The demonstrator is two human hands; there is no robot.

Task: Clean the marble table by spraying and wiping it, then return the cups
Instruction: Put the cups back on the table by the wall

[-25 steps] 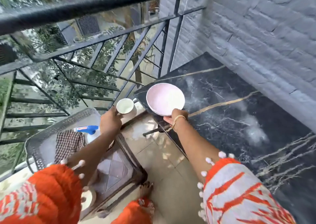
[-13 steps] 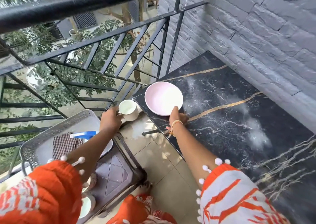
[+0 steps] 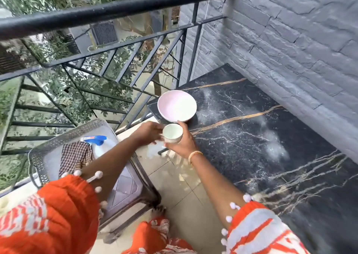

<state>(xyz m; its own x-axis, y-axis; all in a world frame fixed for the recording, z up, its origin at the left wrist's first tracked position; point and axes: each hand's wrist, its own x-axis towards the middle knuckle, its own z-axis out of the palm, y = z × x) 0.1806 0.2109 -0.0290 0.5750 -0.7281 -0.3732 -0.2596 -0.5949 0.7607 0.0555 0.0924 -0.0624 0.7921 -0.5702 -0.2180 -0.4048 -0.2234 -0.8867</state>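
- Right hand (image 3: pixel 180 143) wraps the small white cup (image 3: pixel 172 133) at frame centre — mid-handover, likely bound for the marble table (image 3: pixel 251 137).
- Left hand (image 3: pixel 149 132) touches it, fingers loosening.
- Pink bowl (image 3: pixel 176 108) sits on the table's corner.

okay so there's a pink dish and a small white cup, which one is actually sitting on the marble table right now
The pink dish, resting on the marble table at its corner near the railing. The small white cup is off the table, held in the right hand.
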